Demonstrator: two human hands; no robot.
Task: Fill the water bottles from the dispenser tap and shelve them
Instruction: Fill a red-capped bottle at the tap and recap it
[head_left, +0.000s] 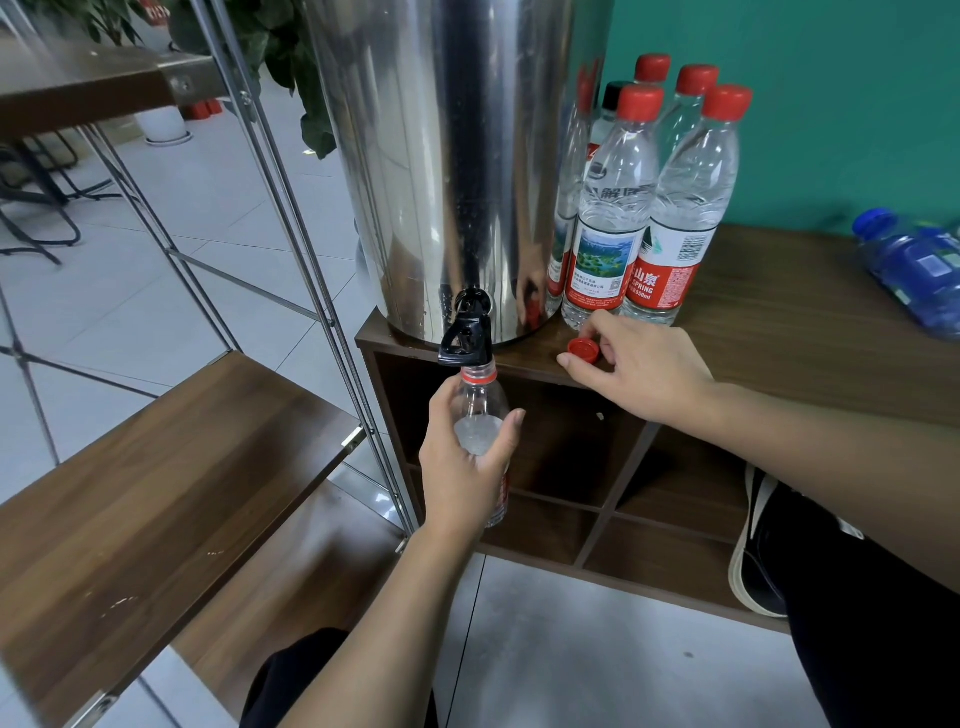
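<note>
Bottle (480, 410) is gripped by the left hand (462, 462), mouth right under the tap (466, 338) off the cabinet's (779, 332) front left corner, so nothing spills. Cap (583, 349) near the front edge is pinched by the right hand (644, 369), probably for recapping.

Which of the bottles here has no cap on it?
The bottle that the left hand holds under the black tap. Its neck is open; the bottles standing beside the dispenser all carry caps.
</note>
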